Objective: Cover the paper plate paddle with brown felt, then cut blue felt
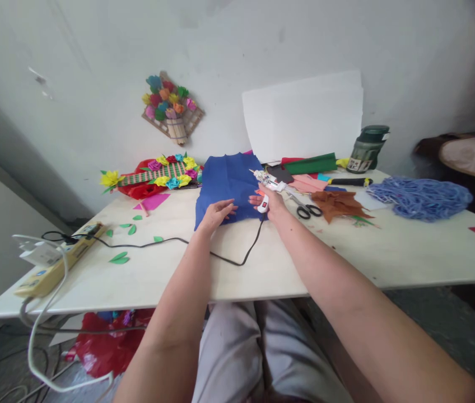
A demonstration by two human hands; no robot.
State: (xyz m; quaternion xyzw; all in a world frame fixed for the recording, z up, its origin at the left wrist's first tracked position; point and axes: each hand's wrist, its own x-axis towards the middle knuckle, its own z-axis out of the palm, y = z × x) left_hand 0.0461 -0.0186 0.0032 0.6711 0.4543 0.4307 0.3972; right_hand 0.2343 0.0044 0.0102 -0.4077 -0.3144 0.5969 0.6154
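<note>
White table (pixel 262 268) against a grey wall, cluttered with scissors (pixel 307 208), paper flowers (pixel 166 170), power strip (pixel 59 263). Left hand (pixel 216 214) lies flat, fingers spread, on blue cloth (pixel 224 184) at table centre. Right hand (pixel 271 202) has fingers wrapped around glue gun (pixel 268 187) at the cloth's right edge.

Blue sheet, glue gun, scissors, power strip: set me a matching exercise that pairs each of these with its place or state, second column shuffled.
Things:
1. blue sheet
2. glue gun
3. scissors
4. power strip

Places or states:
A. at the table's near left corner, with cables running from it
B. held in the right hand, its black cord trailing across the table
C. lying flat under the left hand
D. lying free on the table, just right of the right hand, black handles toward the person

Pairs: 1-C, 2-B, 3-D, 4-A
</note>
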